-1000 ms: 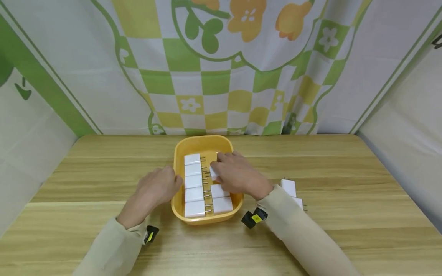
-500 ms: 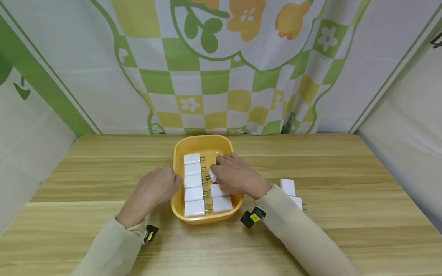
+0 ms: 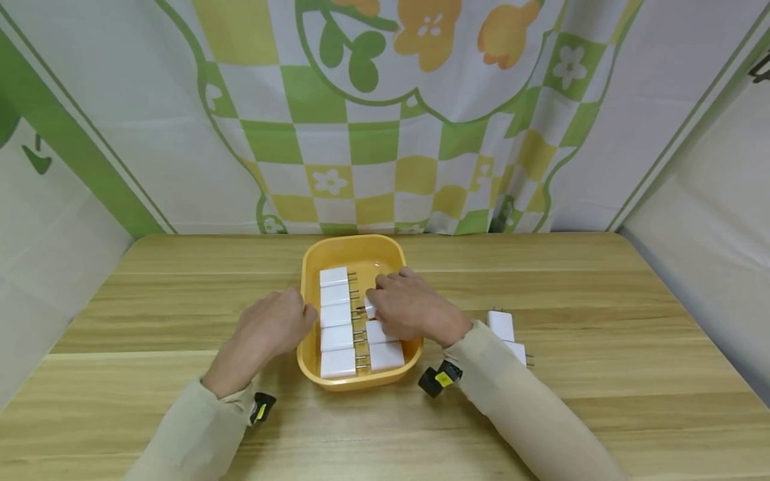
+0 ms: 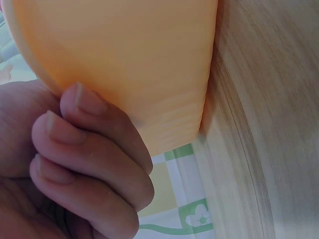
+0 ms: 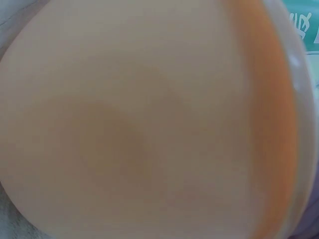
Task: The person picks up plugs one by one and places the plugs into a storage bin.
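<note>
A yellow plastic bin [image 3: 355,247] stands on the table, seen in the head view. My left hand [image 3: 271,327] grips its left rim; in the left wrist view the curled fingers [image 4: 94,149] lie against the outer wall. Inside, a column of several white plug-in chargers [image 3: 338,364] lines the left side, prongs pointing right. My right hand [image 3: 415,304] reaches over the right rim and holds a white charger [image 3: 369,308], prongs facing left, mostly covered by the fingers. Just nearer are two more chargers [image 3: 387,356]. The bin's wall [image 5: 124,124] fills the right wrist view.
Right of the bin, two white chargers [image 3: 501,326] lie on the wooden table [image 3: 601,321], one partly behind the right sleeve [image 3: 523,401]. A checked green, yellow and white curtain [image 3: 373,147] hangs along the back edge.
The charger in my right hand has shifted very slightly toward the near chargers in the right column. The left hand stays at the bin's rim.
</note>
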{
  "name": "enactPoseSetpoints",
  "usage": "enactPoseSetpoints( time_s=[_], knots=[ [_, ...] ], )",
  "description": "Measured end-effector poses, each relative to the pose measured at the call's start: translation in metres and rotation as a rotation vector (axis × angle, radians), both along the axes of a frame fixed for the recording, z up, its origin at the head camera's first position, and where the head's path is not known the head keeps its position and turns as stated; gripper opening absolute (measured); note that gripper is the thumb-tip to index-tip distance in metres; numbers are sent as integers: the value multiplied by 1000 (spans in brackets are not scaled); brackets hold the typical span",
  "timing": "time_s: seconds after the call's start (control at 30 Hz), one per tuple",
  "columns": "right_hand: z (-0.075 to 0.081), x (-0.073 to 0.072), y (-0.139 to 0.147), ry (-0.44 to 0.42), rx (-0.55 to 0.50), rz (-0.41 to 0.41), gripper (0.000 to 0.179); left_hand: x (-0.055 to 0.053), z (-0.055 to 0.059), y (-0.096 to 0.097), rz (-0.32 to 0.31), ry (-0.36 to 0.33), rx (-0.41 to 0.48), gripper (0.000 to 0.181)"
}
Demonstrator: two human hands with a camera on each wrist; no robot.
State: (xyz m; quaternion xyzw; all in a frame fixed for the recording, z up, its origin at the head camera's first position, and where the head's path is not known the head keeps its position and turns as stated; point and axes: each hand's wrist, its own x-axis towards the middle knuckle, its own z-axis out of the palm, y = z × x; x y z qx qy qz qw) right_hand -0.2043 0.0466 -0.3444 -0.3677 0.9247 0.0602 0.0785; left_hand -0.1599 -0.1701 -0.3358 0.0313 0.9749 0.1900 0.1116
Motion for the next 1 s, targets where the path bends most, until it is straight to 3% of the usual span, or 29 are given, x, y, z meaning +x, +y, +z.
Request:
enactPoseSetpoints(
  time_s=[1.0],
  knots=[
    [3,3,1,-34,-21,11,17,0,0,0,-1,6,-9,41]
  ],
)
